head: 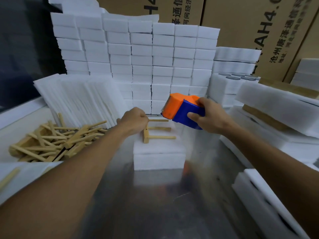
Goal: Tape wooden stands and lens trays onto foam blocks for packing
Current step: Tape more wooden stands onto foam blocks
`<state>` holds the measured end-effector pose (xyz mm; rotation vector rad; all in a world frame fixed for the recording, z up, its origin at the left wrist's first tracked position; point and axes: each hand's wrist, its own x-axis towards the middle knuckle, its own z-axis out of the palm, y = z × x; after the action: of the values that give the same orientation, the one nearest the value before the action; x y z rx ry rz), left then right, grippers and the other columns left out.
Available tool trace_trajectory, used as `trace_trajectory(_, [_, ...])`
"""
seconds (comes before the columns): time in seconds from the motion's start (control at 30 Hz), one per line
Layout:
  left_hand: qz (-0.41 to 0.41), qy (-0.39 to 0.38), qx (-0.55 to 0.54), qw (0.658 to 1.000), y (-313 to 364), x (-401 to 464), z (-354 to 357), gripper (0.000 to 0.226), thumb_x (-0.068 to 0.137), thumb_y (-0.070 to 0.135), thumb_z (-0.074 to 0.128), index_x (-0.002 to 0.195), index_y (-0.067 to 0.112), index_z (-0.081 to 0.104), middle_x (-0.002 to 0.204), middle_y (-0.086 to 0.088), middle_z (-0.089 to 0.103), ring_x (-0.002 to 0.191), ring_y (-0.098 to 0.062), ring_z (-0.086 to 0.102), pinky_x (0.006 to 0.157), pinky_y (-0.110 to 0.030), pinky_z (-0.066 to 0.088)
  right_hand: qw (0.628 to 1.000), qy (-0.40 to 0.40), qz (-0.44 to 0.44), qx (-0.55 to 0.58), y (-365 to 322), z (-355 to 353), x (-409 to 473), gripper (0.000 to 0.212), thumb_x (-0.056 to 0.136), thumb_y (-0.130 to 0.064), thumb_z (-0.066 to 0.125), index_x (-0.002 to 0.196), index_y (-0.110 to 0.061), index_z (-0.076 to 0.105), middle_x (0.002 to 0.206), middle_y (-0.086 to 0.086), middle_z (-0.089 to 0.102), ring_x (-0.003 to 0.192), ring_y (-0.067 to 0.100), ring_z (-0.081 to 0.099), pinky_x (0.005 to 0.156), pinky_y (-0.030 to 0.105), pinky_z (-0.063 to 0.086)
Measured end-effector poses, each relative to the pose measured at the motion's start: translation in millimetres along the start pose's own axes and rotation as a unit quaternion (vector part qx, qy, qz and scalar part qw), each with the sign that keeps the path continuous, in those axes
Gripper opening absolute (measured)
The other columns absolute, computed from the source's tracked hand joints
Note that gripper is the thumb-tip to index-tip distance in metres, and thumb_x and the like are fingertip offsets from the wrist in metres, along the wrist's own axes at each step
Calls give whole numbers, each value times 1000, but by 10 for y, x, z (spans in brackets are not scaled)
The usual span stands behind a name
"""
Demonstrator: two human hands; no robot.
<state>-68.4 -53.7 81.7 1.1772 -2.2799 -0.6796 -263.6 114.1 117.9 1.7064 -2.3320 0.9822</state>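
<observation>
Fingers: left hand [133, 120] curled, pinching the top of a wooden stand [156, 131] at its crossbar end; right hand [206, 116] wrapped round a tape dispenser [183, 110], thumb on the near blue side.

Foam block [158, 152]: white, on the metal table [155, 204], dead centre. Stand lies on its top face, three pegs pointing to 3 o'clock.

Tape dispenser: orange and blue, toothed edge just beside the far peg tips, at 1 o'clock from the stand. Whether tape is already drawn out cannot be told.

Loose stands [55, 140]: heap at 9 o'clock, well apart from the block.

Foam sheets [81, 100]: leaning at 10 o'clock.

Stacked foam blocks [155, 57]: wall at 12 o'clock, cardboard boxes [259, 31] behind.

Risks, as judged: stand held at one end only, so a pull of tape may swing the pegs askew; light block may slide on smooth metal; toothed edge may gouge foam or nick the left hand.
</observation>
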Motion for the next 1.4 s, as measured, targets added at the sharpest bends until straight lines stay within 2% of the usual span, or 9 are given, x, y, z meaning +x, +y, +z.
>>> trace_trajectory(0.1, [60,80,-37,994,124,-108,-59,13,91,21,55,88,29,66,114,14,52,107,-15,52,99,-40,37,1000,-9,-9,4,-9,-38,-31,21,90,-26,70,102,-19,54,84,-8,58,75,10,58,59,25,42])
trace_trajectory(0.2, [91,-14,-316,944,254,-236,-159,19,87,31,62,107,30,65,116,7,65,114,-15,59,85,-28,46,999,-29,-27,-15,-57,-70,-47,19,90,-28,69,100,-21,54,83,-12,58,74,7,58,58,21,41])
trace_trajectory(0.27, [104,-83,-376,917,281,-281,-189,37,80,41,65,115,33,62,115,7,70,108,-11,65,81,-28,53,998,-36,-37,-19,-116,-86,-56,17,91,-30,68,99,-22,55,83,-11,59,74,7,59,58,22,42])
trace_trajectory(0.4, [123,-65,-385,912,254,-293,-167,28,81,23,79,105,30,66,99,8,75,93,-11,72,73,-25,58,997,-58,-39,-17,-255,-138,-63,20,92,-34,66,103,-19,60,90,-3,65,81,15,63,68,33,52])
trace_trajectory(0.53, [112,-90,-443,885,151,-307,-234,33,72,30,75,103,20,71,95,1,77,90,-15,73,74,-26,58,995,-85,-49,-19,-340,-199,-96,21,93,-36,64,105,-18,65,91,-1,68,82,19,64,72,36,52])
trace_trajectory(0.83, [56,-134,-448,882,36,-364,-301,7,89,18,67,85,13,69,80,-5,74,73,-20,72,73,-35,62,992,-118,-36,-15,-406,-217,-139,24,93,-38,63,91,-15,66,79,0,67,72,18,62,65,33,48])
trace_trajectory(1.1, [12,-170,-492,854,60,-458,-339,30,79,36,70,95,10,71,88,-6,73,77,-20,71,68,-34,60,994,-99,-38,-8,-471,-288,-132,29,93,-38,63,76,-15,62,65,-3,60,59,12,54,56,30,36])
trace_trajectory(1.23, [5,-145,-492,858,2,-490,-331,10,83,9,69,93,6,70,86,-8,75,76,-19,72,72,-30,61,994,-104,-41,-5,-465,-328,-142,31,93,-37,64,80,-9,65,68,2,61,61,17,53,58,32,38])
trace_trajectory(1.4, [4,-180,-525,832,12,-534,-338,44,70,31,77,106,7,70,98,-11,75,87,-23,73,72,-33,60,993,-109,-45,4,-456,-315,-164,33,92,-38,65,85,-5,67,70,5,63,62,17,54,61,34,40])
